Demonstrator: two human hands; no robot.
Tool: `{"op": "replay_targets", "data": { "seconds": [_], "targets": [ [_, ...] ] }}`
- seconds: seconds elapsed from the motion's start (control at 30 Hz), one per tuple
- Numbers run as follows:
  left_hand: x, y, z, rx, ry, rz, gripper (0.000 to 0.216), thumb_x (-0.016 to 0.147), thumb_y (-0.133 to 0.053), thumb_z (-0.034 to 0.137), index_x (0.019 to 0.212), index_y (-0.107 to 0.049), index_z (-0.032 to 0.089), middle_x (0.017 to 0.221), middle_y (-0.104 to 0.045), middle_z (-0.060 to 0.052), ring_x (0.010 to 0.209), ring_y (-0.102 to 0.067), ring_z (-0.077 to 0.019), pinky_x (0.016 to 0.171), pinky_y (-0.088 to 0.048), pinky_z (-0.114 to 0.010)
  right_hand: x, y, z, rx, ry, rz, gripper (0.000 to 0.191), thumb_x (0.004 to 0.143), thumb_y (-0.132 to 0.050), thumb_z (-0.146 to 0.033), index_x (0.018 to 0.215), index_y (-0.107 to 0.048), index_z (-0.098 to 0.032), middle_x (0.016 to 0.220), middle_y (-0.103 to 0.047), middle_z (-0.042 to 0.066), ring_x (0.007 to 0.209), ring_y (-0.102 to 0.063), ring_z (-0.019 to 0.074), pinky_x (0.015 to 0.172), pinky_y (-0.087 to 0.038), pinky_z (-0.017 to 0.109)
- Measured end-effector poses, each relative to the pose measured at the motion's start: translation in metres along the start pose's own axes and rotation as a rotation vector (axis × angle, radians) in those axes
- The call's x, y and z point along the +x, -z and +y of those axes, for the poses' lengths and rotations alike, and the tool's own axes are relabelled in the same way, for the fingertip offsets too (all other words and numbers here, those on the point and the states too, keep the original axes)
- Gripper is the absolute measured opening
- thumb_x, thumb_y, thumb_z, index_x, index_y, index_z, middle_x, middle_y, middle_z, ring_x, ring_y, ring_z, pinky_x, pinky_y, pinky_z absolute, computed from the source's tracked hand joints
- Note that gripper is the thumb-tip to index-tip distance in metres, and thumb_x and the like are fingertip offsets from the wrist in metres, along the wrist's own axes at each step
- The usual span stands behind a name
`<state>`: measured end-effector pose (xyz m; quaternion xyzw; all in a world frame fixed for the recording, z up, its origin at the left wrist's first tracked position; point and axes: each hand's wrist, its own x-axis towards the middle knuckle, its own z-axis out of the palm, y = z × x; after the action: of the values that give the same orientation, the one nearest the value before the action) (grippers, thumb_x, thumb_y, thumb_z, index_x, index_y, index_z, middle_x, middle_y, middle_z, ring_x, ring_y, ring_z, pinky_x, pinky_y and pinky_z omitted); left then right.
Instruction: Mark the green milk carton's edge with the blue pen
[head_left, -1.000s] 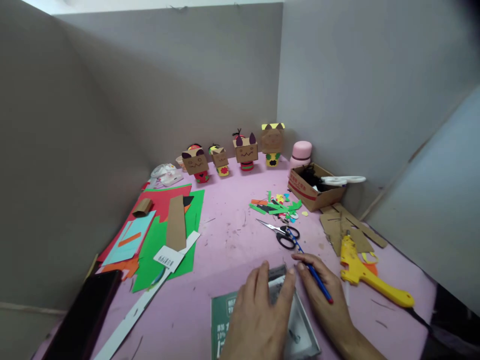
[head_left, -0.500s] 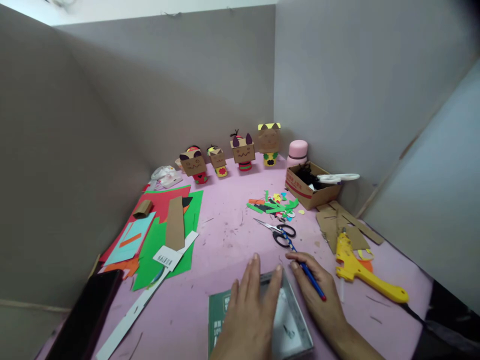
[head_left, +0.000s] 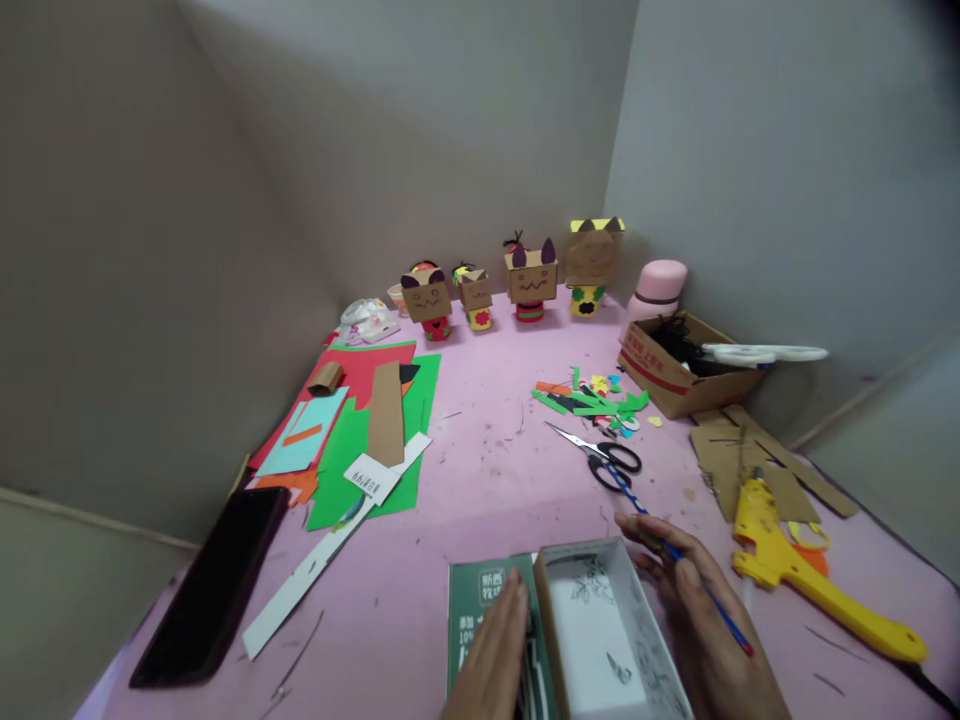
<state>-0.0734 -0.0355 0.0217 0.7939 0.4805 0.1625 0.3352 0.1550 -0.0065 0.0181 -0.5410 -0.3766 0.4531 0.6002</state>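
Observation:
My left hand (head_left: 491, 645) lies with straight fingers on the green printed cover (head_left: 466, 590) of a small cardboard box. The open box half (head_left: 596, 630) next to it has a white inside with dark leaf-like drawings. By the box's right wall, my right hand (head_left: 709, 610) is closed around a slim blue pencil (head_left: 712, 595) with a red end. Its patterned far part reaches toward black-handled scissors (head_left: 596, 455). Lower parts of both hands are cut off by the frame.
Coloured paper scraps (head_left: 592, 398) lie beyond the scissors. A yellow glue gun (head_left: 817, 585) rests at right, near an open carton (head_left: 667, 375). At left are a phone (head_left: 214, 590), green paper (head_left: 337, 490) and a cardboard strip (head_left: 386, 415). Several cardboard figures (head_left: 531, 275) stand at the back.
My left hand has moved off the box's inside onto the green cover, uncovering the drawings. My right hand still holds the pencil. The whole view has shifted.

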Motion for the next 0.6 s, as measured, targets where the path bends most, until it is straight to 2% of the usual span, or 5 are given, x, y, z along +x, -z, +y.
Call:
{"op": "replay_targets", "data": {
  "seconds": [0.13, 0.23, 0.37, 0.47, 0.6],
  "targets": [
    [0.010, 0.000, -0.019, 0.357, -0.016, -0.031, 0.101, 0.080, -0.066, 0.034, 0.142, 0.013, 0.035, 0.151, -0.017, -0.018, 0.134, -0.021, -0.0437, 0.096, -0.027, -0.072, -0.001, 0.012, 0.008, -0.102, 0.000, 0.020, 0.041, 0.087, -0.048, -0.051, 0.115, -0.060, -0.024, 0.124, -0.064, 0.010, 0.113, -0.059, 0.0294, 0.085, -0.053, 0.039],
    [0.019, 0.000, -0.033, 0.446, -0.009, -0.094, 0.119, 0.061, -0.075, 0.021, 0.143, 0.009, 0.033, 0.149, -0.021, -0.021, 0.133, -0.022, -0.0489, 0.092, -0.021, -0.079, -0.005, 0.018, 0.011, -0.190, -0.047, -0.035, 0.042, 0.088, -0.045, -0.053, 0.116, -0.059, -0.025, 0.124, -0.064, 0.009, 0.111, -0.060, 0.0278, 0.089, -0.051, 0.038],
    [0.021, 0.000, -0.046, 0.385, -0.055, -0.073, 0.141, 0.039, -0.084, 0.032, 0.146, 0.008, 0.028, 0.149, -0.028, -0.021, 0.133, -0.025, -0.0479, 0.099, -0.014, -0.075, -0.010, 0.023, 0.014, -0.310, -0.066, -0.092, 0.042, 0.088, -0.043, -0.055, 0.117, -0.057, -0.028, 0.125, -0.063, 0.005, 0.116, -0.056, 0.0251, 0.099, -0.044, 0.036],
    [0.015, 0.008, -0.053, 0.371, -0.078, -0.051, 0.138, 0.042, -0.083, 0.042, 0.147, 0.005, 0.026, 0.148, -0.030, -0.021, 0.133, -0.027, -0.0467, 0.101, -0.013, -0.074, -0.010, 0.025, 0.017, -0.350, -0.055, -0.106, 0.041, 0.088, -0.042, -0.054, 0.118, -0.057, -0.029, 0.127, -0.062, 0.004, 0.120, -0.053, 0.0239, 0.101, -0.043, 0.035],
    [-0.001, 0.027, -0.060, 0.384, -0.062, -0.036, 0.128, 0.051, -0.079, 0.042, 0.146, 0.006, 0.029, 0.149, -0.030, -0.019, 0.133, -0.028, -0.0465, 0.098, -0.017, -0.076, -0.012, 0.022, 0.016, -0.370, -0.005, -0.142, 0.038, 0.089, -0.045, -0.051, 0.116, -0.059, -0.029, 0.124, -0.064, 0.005, 0.117, -0.057, 0.0240, 0.100, -0.046, 0.035]
  ]
}}
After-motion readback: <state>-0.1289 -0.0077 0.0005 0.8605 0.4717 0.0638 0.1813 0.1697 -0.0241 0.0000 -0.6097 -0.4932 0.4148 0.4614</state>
